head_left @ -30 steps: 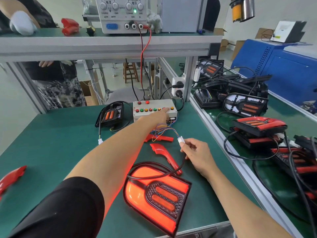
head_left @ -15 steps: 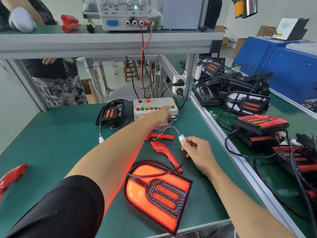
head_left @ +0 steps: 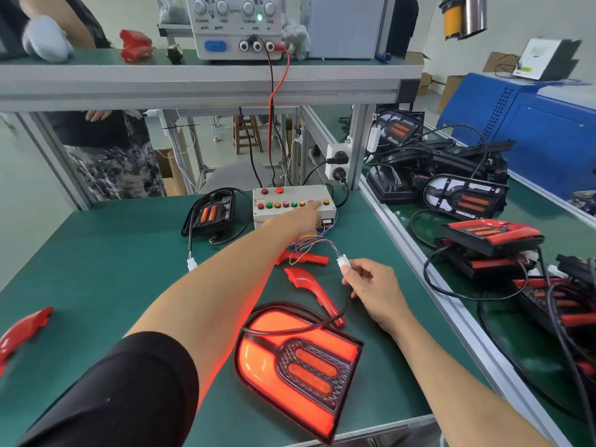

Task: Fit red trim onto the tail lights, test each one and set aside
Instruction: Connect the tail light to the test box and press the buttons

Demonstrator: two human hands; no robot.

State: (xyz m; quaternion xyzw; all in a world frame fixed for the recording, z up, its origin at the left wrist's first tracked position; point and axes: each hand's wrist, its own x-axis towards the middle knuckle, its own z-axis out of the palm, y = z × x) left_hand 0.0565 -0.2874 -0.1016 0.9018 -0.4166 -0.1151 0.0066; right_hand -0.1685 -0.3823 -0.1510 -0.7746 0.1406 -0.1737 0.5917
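Observation:
A tail light (head_left: 296,366) lies near the front edge of the green bench and glows red. Its black cable runs up to a white connector (head_left: 342,262), pinched by my right hand (head_left: 371,285) and joined to coloured wires from the white test box (head_left: 292,204). My left hand (head_left: 303,216) reaches across to the box, one finger pressed on a button in the lower row. Two loose red trim pieces (head_left: 314,293) (head_left: 301,258) lie between the lamp and the box. A third red trim (head_left: 22,329) sits at the left edge.
An unlit tail light (head_left: 211,216) with its cable rests left of the test box. A pile of tail lights (head_left: 483,240) covers the right-hand bench beyond an aluminium rail. A power supply (head_left: 238,27) stands on the upper shelf. Another person (head_left: 96,150) stands behind the bench.
My left finger has slid a little to the right along the button row. The lamp stays lit and my right hand keeps hold of the connector.

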